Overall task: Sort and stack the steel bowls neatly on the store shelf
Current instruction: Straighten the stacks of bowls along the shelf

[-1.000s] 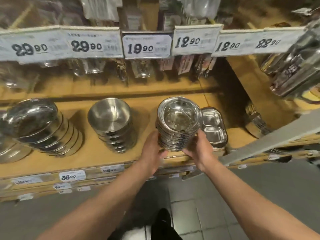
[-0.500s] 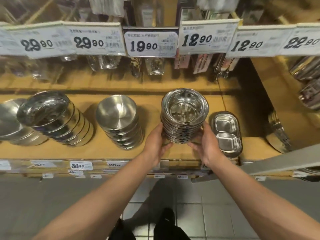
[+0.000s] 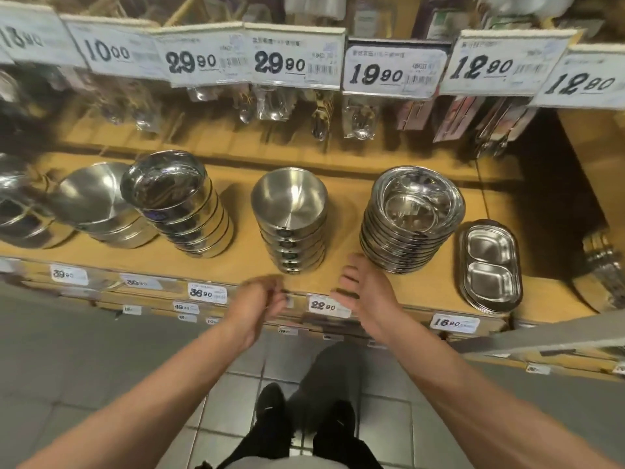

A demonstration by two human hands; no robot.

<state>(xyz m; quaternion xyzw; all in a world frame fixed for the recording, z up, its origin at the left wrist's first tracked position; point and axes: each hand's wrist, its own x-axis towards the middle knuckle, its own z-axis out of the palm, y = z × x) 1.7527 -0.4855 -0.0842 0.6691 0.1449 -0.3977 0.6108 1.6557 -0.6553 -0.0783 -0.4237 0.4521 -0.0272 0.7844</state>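
A stack of shallow rimmed steel bowls (image 3: pixel 414 220) stands on the wooden shelf (image 3: pixel 341 279), right of centre. To its left stand a stack of deeper matte bowls (image 3: pixel 291 221) and a leaning stack of shiny bowls (image 3: pixel 179 204). My left hand (image 3: pixel 260 302) hovers at the shelf's front edge, blurred, its fingers loosely curled and holding nothing. My right hand (image 3: pixel 363 289) is just left of the rimmed stack's base, fingers relaxed and apart from it.
A two-compartment steel tray (image 3: pixel 490 269) lies at the right. Wide bowls (image 3: pixel 94 204) and more steelware sit at the far left. Price tags (image 3: pixel 324 304) line the shelf edge; larger price cards (image 3: pixel 389 67) and packaged cutlery hang above. My black shoes stand on grey tiles below.
Both hands have let go of the rimmed bowl stack, which now rests on the shelf, and have drawn back to the shelf's front edge. The view has shifted left.
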